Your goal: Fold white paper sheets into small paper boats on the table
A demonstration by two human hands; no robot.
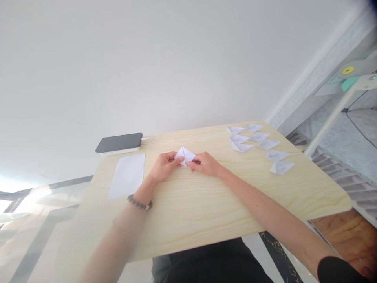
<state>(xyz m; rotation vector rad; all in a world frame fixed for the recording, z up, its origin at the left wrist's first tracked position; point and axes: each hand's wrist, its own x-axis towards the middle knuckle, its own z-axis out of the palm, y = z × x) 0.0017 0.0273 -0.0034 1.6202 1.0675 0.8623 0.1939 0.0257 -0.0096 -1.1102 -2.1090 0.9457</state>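
Observation:
Between my two hands is a small piece of folded white paper (184,153), diamond-shaped, with a crease line down its middle. My left hand (165,166) pinches its left side, the thumb lying across the front. At the right corner, my right hand (206,164) grips it with thumb and fingers. The paper is held just above or on the tabletop; which of the two I cannot tell. To the left of my left hand lies a flat stack or sheet of white paper (127,175). A beaded bracelet (140,202) circles my left wrist.
Several folded white paper pieces (268,144) lie in rows on the right of the pale wooden table (206,208). At the back left, a dark-screened phone (119,142) rests on a white block, a white cable (149,140) beside it. A white wall (176,70) stands behind the table.

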